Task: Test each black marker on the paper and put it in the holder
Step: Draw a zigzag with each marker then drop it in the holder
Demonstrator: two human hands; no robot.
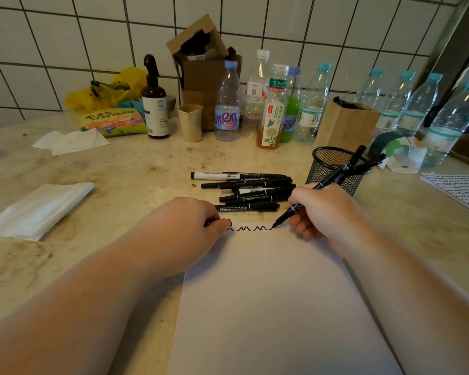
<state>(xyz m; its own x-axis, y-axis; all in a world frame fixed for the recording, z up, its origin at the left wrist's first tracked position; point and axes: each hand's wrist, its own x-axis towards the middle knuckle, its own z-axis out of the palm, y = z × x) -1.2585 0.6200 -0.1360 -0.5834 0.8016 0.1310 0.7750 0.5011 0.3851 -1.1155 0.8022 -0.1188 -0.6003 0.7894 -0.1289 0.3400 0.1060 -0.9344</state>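
Observation:
A white sheet of paper [268,293] lies in front of me with a black zigzag line [251,228] along its top edge. My right hand [325,209] grips an uncapped black marker [306,197] whose tip touches the paper at the right end of the zigzag. My left hand [190,226] rests fisted on the paper's top left corner, closed on a small black piece that looks like the marker's cap [214,222]. Several black markers [249,189] lie in a pile just beyond the paper. A black mesh holder [333,169] to the right has two markers [360,162] in it.
Several water and drink bottles [271,104] line the tiled wall, with a pump bottle [154,104], a paper cup [190,123], cardboard boxes [198,63] and a wooden box [347,123]. Folded tissues [35,209] lie at the left. Another scribbled sheet [460,190] sits at the right edge.

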